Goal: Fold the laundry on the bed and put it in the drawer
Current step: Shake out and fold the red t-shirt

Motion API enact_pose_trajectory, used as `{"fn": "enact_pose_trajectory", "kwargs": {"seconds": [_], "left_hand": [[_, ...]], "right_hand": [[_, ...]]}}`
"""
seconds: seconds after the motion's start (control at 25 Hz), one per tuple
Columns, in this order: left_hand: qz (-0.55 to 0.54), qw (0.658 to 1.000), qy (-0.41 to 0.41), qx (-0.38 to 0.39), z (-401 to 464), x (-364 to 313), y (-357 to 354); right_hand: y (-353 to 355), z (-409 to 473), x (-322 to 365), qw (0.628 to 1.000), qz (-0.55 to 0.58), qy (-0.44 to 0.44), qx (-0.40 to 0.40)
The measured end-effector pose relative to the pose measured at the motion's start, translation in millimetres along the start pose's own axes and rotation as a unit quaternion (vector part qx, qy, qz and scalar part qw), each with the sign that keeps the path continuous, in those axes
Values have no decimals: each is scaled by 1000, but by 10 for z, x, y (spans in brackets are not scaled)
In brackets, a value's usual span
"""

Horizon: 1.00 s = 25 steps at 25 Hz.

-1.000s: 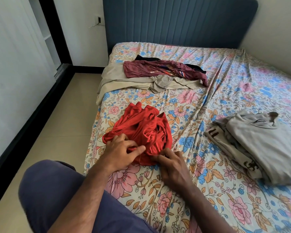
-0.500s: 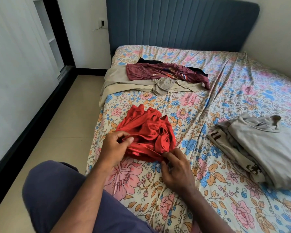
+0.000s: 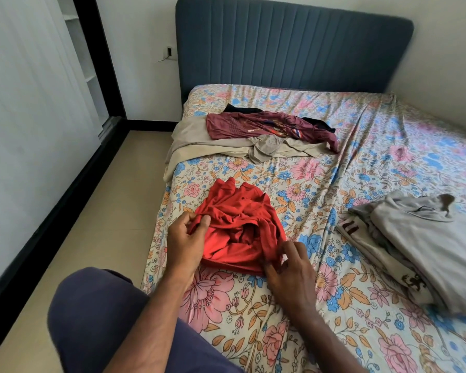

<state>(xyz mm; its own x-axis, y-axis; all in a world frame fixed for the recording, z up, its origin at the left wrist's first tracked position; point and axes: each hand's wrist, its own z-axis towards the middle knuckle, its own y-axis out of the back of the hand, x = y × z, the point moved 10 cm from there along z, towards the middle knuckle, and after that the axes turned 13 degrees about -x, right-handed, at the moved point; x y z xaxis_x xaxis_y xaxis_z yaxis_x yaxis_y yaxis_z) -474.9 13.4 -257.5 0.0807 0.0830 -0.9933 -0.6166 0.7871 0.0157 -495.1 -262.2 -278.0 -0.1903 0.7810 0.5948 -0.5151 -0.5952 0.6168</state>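
Note:
A crumpled red shirt (image 3: 240, 224) lies on the floral bed sheet (image 3: 320, 189) near the bed's left edge. My left hand (image 3: 187, 239) pinches a fold at the shirt's left side between thumb and fingers. My right hand (image 3: 289, 273) pinches the shirt's lower right hem. Farther up the bed lie a maroon shirt (image 3: 267, 125), a beige garment (image 3: 213, 146) under it and a dark garment (image 3: 242, 108) behind. A pile of grey and cream clothes (image 3: 420, 243) sits at the right. No drawer is in view.
A blue padded headboard (image 3: 293, 49) stands at the far end. Beige tiled floor (image 3: 92, 224) runs along the bed's left side, bounded by a white wall with a black skirting. My knee in dark blue cloth (image 3: 92, 319) rests at the bed's near corner.
Both hands have shifted apart on the red shirt: the left moved to a fold on its left side, the right stays at the lower right hem. The camera tilted up a little.

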Motion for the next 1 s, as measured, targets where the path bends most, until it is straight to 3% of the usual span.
{"fn": "enact_pose_trajectory", "kwargs": {"seconds": [0.08,0.12,0.2,0.24,0.36,0.44,0.56,0.72,0.88,1.0], "left_hand": [[-23,999,42,-17,11,23,48],[-44,995,84,-21,28,101,64],[-58,987,149,-13,39,241,79],[-47,988,144,-2,29,235,73],[55,997,-15,52,3,-75,11],[121,979,-120,115,-77,-209,-118],[144,964,-191,115,-54,-218,-134],[84,985,-110,107,-28,-287,-53],[135,987,-5,88,17,-90,-12],[114,990,17,78,19,-14,-11]], "right_hand": [[-11,7,-29,999,49,-15,2],[-26,10,-117,989,127,-77,16],[-64,-6,-292,922,314,-224,30],[-39,-3,-362,896,357,-264,23],[2,25,-384,898,342,-275,23],[46,57,-355,912,319,-258,16],[95,69,-429,900,345,-266,3],[30,23,-345,870,397,-283,76],[-77,18,-402,821,453,-327,119],[-114,18,-433,805,475,-329,136]]}}
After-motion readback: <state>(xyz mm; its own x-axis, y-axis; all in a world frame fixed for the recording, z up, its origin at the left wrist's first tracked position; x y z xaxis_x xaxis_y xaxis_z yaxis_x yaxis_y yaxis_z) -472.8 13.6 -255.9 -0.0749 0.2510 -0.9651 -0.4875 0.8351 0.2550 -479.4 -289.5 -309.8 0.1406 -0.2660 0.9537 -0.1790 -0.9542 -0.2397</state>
